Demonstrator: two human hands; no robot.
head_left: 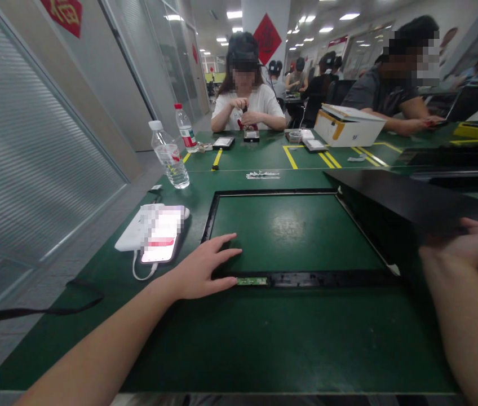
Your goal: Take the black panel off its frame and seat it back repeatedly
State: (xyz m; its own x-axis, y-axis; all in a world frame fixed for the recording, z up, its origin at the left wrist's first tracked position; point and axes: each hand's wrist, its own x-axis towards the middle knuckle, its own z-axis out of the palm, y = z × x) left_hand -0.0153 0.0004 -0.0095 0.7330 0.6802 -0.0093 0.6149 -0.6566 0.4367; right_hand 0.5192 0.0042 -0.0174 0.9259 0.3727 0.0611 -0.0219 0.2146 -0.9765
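A thin black rectangular frame [332, 279], like a monitor bezel, lies flat on the green table [264, 338]. My left hand [205, 268] rests on its lower left corner with fingers spread, the thumb beside a small green circuit board [251, 281] set in the lower bar. On the right, a large black panel [395, 194] is tilted up along the frame's right side. My right hand [467, 245] holds this panel at its near edge, and some of the fingers are hidden in shadow. Whitish bits of material show at the frame's right corners.
Left of the frame lie a lit phone [163, 234] on a cable and a white box [131, 231]. Two water bottles [171, 155] stand behind them. Small silvery strips [263, 175] lie beyond the frame. Across the table a person [247, 107] works near drives and a white box [349, 127].
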